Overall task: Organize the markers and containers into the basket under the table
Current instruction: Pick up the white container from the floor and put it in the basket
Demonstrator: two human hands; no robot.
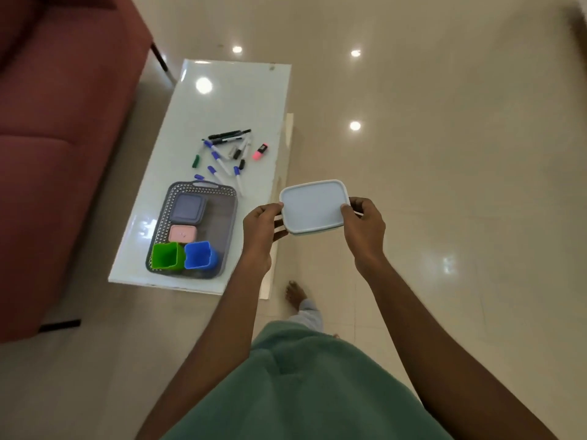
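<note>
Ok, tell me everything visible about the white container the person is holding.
The white container is a shallow, rounded-rectangle box, plastic by its look, with a lid shut on it. It is held in the air, tilted a little, beside the table's near right edge. The left hand pinches its left end, the right hand its right end; nothing else touches it.

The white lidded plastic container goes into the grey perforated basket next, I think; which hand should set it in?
Left hand, probably: it holds the container on the side toward the basket.
</note>
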